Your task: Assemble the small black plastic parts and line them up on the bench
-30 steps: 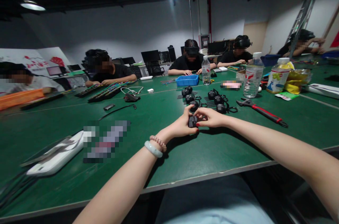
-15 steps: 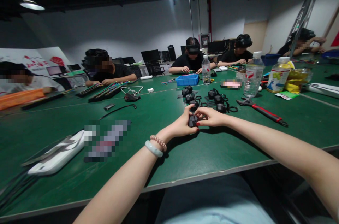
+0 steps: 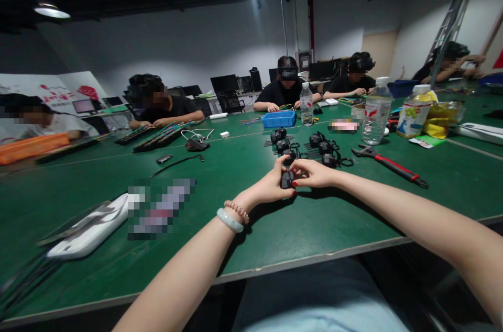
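A small black block-shaped part (image 3: 287, 180) sits between my two hands, low over the green table. My left hand (image 3: 271, 183) is curled around its left side, thumb in front and fingers behind. From the right, my right hand (image 3: 312, 172) pinches the same part with thumb and fingertips. The part's exact kind is too small to make out. Just beyond my fingers stand several similar black parts with thin prongs and rings, in a left group (image 3: 281, 139) and a right group (image 3: 325, 148).
An adjustable wrench (image 3: 393, 165) with a red and black handle lies at right, near a large water bottle (image 3: 374, 117) and a juice bottle (image 3: 412, 114). A blue tray (image 3: 279, 119) stands farther back. A white power bank-like object (image 3: 92, 227) lies at left. Several people sit around the table.
Both hands keep their grip on the black part with almost no motion. The whole view has shifted very slightly.
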`<state>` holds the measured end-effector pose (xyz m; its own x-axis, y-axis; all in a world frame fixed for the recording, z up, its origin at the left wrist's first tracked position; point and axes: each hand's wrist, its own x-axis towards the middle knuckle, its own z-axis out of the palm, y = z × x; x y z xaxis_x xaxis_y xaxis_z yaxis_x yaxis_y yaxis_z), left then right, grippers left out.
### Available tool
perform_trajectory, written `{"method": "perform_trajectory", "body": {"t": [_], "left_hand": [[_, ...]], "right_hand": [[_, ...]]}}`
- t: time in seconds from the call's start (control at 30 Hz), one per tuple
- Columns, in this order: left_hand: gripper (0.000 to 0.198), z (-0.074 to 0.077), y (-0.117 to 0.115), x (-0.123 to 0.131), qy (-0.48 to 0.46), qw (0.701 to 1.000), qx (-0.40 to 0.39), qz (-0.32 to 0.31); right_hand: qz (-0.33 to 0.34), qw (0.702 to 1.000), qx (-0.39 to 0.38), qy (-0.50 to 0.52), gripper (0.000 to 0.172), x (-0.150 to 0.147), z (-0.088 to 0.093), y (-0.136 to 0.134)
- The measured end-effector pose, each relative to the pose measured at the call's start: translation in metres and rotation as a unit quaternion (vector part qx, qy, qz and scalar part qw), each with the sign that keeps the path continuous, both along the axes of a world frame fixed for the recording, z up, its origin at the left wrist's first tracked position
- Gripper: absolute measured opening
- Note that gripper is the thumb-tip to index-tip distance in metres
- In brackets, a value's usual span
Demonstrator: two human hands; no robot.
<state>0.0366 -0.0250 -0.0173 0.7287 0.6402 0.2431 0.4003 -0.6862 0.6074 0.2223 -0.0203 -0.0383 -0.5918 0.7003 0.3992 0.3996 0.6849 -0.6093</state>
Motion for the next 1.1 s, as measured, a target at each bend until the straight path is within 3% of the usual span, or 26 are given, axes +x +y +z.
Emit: {"method": "perform_trajectory", "body": {"t": [1.1], "left_hand": [[0.084,0.0027,-0.0017,-0.0001,0.019,1.0,0.001,0.008]], "right_hand": [[0.004,1.0,-0.007,-0.001,0.035,0.0004,0.0005,0.0011]]}}
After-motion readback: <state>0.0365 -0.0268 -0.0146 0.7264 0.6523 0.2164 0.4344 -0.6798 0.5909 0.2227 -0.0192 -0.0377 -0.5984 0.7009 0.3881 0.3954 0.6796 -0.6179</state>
